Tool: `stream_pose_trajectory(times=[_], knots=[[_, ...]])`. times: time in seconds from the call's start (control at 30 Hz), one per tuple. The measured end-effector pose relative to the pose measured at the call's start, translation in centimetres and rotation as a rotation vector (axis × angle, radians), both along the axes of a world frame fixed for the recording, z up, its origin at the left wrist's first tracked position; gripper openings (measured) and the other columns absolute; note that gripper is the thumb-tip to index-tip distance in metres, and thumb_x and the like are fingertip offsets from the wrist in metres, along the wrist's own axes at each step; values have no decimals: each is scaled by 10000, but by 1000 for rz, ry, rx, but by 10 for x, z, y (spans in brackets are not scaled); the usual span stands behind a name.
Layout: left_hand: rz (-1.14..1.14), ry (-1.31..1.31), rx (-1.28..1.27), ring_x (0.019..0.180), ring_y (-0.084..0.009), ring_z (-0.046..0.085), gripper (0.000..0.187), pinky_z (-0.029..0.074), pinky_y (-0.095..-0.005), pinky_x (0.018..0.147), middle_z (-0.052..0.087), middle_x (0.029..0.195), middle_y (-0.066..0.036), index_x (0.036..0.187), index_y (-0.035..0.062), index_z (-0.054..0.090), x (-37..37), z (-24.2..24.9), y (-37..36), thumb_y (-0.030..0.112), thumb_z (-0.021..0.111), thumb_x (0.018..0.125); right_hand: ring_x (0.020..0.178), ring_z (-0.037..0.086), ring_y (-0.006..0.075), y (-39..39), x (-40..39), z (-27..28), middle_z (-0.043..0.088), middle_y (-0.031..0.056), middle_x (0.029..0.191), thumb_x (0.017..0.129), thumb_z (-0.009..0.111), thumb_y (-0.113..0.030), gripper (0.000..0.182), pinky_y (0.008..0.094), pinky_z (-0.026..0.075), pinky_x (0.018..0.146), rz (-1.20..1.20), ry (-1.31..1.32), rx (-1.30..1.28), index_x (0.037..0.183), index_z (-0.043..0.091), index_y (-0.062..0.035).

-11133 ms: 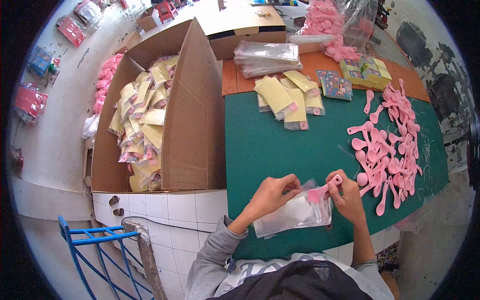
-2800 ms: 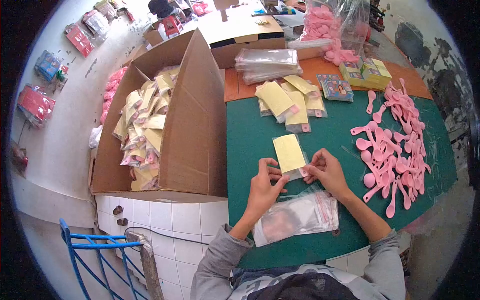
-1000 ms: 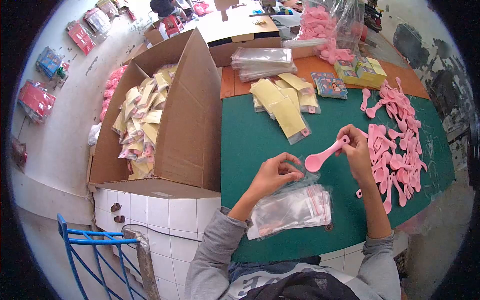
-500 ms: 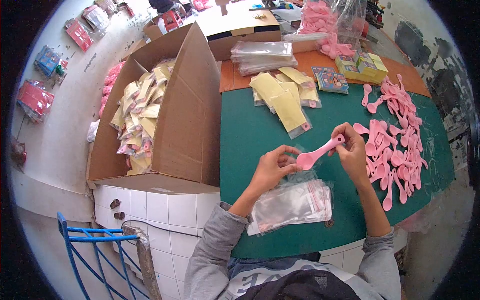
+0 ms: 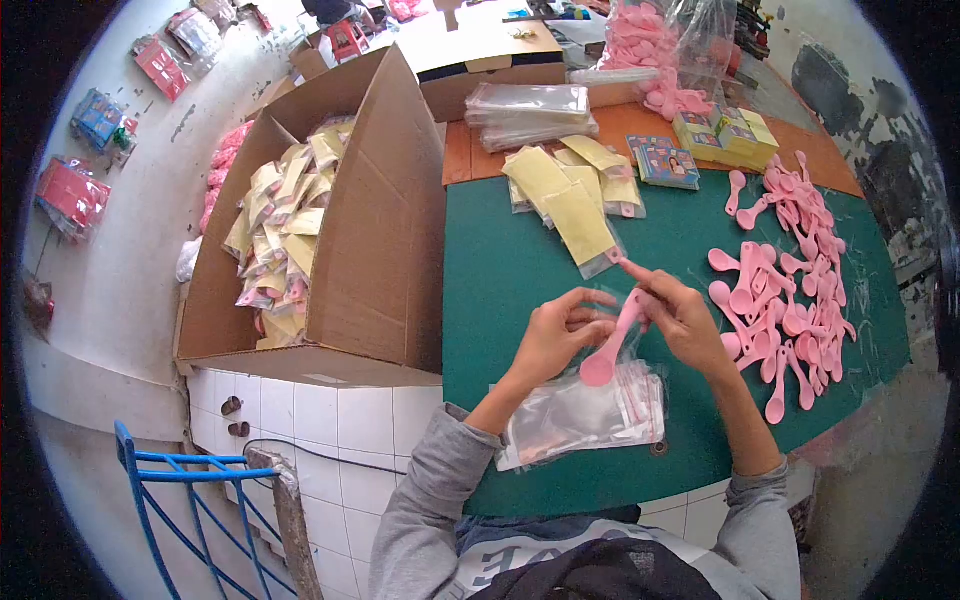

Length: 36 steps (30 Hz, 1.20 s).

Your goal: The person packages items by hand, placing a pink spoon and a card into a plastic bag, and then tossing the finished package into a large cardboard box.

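A pink plastic spoon (image 5: 603,361) hangs bowl-down between my hands, above the green tabletop. My right hand (image 5: 684,322) pinches its handle near the holed end, with the index finger stretched out. My left hand (image 5: 562,337) is closed, its fingertips beside the spoon's handle. Thin clear film of a plastic bag (image 5: 630,346) shows at those fingertips and around the spoon; its outline is hard to make out. Below my hands lies a stack of clear plastic bags (image 5: 570,422). Just beyond them are bagged spoons with yellow cards (image 5: 580,228).
Loose pink spoons (image 5: 790,320) are heaped at the right. A large cardboard box (image 5: 375,240) of packed bags stands left of the table. Along the back are more clear bags (image 5: 530,105), printed cards (image 5: 664,162) and yellow card stacks (image 5: 735,138). A blue metal frame (image 5: 200,475) is lower left.
The spoon has moved down and swung from a slanted to a steeper, bowl-down pose. My right hand has come left and slightly down, closer to my left hand.
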<state>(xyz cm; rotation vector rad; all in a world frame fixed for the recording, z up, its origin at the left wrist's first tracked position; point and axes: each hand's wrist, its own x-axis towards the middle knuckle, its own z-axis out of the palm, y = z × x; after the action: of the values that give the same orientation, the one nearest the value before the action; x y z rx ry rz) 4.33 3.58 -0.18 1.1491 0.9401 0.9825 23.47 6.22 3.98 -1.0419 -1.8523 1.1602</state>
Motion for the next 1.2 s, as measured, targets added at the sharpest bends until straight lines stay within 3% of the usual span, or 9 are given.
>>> stream_pose_trajectory(times=[0.23, 0.37, 0.47, 0.6, 0.73, 0.87, 0.97, 1.07, 1.2], knots=[[-236, 527, 333, 777, -87, 583, 311, 484, -220, 669, 649, 841, -61, 1095, -30, 596, -15, 65, 52, 226, 513, 940, 641, 562, 98, 35, 1, 34, 577, 55, 799, 879, 560, -34, 96, 232, 481, 579, -240, 306, 64, 957, 527, 11], [-24, 99, 141, 720, -73, 575, 308, 478, -216, 637, 653, 827, -55, 1006, -42, 644, -17, 82, 55, 224, 503, 945, 729, 575, 128, 43, -12, 47, 589, 62, 854, 912, 568, -224, 236, 262, 477, 664, -80, 251, 297, 908, 619, 7], [-41, 178, 181, 750, -81, 606, 304, 500, -215, 647, 663, 868, -66, 1047, -31, 635, -34, 90, 57, 220, 496, 948, 889, 571, 193, 48, -27, 50, 589, 107, 950, 928, 458, -443, 464, 325, 461, 792, 130, 129, 567, 872, 697, -49], [-46, -2, 184, 777, -92, 619, 297, 523, -224, 675, 666, 900, -80, 1084, -16, 624, -40, 92, 61, 216, 497, 948, 990, 577, 290, 136, -4, 31, 601, 170, 1069, 886, 451, -533, 554, 422, 462, 814, -81, 179, 210, 841, 700, -40], [-113, 9, 64, 790, -107, 626, 292, 534, -240, 700, 668, 906, -89, 1103, -11, 616, -41, 92, 61, 201, 482, 954, 1011, 557, 370, 245, 72, -37, 579, 225, 1104, 828, 549, -443, 457, 471, 470, 780, -728, -836, 233, 918, 665, -10], [-173, 109, 109, 791, -112, 628, 314, 536, -249, 705, 668, 914, -99, 1101, -10, 617, -44, 73, 70, 231, 479, 955, 970, 552, 374, 243, 71, -60, 584, 213, 1010, 795, 604, -394, 411, 452, 455, 765, -872, -992, 349, 920, 631, -4], [-184, 170, 113, 764, -91, 617, 307, 528, -237, 665, 673, 898, -87, 1085, -14, 624, -43, 68, 70, 230, 497, 947, 763, 592, 394, 227, 65, -55, 606, 233, 854, 806, 619, -252, 317, 461, 469, 719, -910, -750, 758, 850, 594, 61], [-209, 271, 142, 732, -74, 606, 304, 510, -226, 616, 679, 875, -70, 1066, -23, 627, -43, 70, 69, 226, 501, 945, 643, 581, 271, 219, 62, -32, 597, 146, 793, 816, 631, -176, 235, 366, 485, 605, -700, -498, 684, 911, 569, 30], [-181, 270, 157, 712, -63, 598, 308, 491, -215, 590, 683, 862, -56, 1027, -30, 632, -45, 57, 74, 237, 504, 943, 629, 546, 107, 104, 12, 49, 588, 46, 771, 869, 591, -121, 180, 258, 443, 493, -245, 192, 110, 1016, 546, -27]])
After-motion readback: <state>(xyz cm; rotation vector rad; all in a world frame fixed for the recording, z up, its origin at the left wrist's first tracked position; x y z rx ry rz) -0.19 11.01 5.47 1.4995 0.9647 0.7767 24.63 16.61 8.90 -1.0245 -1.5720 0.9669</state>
